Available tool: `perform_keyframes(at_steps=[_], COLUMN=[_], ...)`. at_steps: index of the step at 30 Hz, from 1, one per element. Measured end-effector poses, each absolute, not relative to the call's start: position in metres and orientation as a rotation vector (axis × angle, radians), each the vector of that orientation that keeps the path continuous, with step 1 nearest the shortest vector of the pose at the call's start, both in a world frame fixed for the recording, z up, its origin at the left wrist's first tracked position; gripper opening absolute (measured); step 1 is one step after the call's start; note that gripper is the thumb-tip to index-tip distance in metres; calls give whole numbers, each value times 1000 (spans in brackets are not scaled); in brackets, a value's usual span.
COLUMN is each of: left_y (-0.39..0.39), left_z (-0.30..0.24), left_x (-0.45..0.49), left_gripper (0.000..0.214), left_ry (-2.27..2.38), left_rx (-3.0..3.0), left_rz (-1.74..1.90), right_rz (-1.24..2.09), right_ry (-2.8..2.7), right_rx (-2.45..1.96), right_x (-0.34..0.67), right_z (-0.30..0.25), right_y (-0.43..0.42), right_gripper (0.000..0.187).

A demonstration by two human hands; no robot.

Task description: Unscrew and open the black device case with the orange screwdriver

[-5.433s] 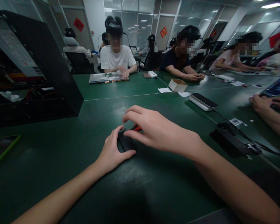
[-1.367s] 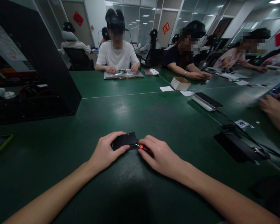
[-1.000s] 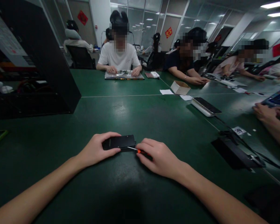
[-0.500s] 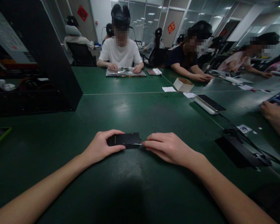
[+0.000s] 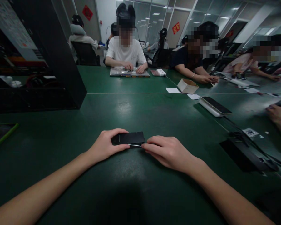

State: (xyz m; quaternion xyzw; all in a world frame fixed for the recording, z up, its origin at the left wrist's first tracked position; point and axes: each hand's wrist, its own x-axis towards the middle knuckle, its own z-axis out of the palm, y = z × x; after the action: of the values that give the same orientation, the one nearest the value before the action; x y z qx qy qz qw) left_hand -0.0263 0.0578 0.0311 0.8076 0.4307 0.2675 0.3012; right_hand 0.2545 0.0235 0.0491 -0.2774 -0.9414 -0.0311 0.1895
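Note:
A small black rectangular box rests low over the green table, its flat top facing up. My left hand grips its left end, thumb along the near side and fingers behind. From the right, my right hand pinches a thin silvery rod, which lies along the box's near edge and reaches toward my left thumb. The kind of rod is too small to make out. My right fingertips are close to the box's right end; whether they touch it I cannot tell.
A tall black cabinet stands at the left, near a green-edged phone or tablet. To the right are a white device with a dark top, a black block with cables and an open carton. Several people sit around the table.
The view has shifted slightly, moving most things rightward in the picture. The silvery rod now lies farther along the box's near edge, closer to my left thumb. Both hands keep their holds.

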Motion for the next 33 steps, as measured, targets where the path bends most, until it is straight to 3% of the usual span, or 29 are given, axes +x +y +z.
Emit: perform_keyframes(at_steps=[12,27,33], left_y=[58,65,64], left_z=[30,31,30], left_x=[-27,-33,-32], left_gripper=[44,49,52], left_ry=[1115,924,967], left_rx=[2063,1885,1952], left_rz=[695,625,625], right_rz=[237,-94,-9], right_ry=[-2532,-2564,-2481], right_rx=[-755,-685,-720], right_x=[251,256,251], right_z=[30,33,25], right_y=[31,34,33], right_gripper=[26,27,35])
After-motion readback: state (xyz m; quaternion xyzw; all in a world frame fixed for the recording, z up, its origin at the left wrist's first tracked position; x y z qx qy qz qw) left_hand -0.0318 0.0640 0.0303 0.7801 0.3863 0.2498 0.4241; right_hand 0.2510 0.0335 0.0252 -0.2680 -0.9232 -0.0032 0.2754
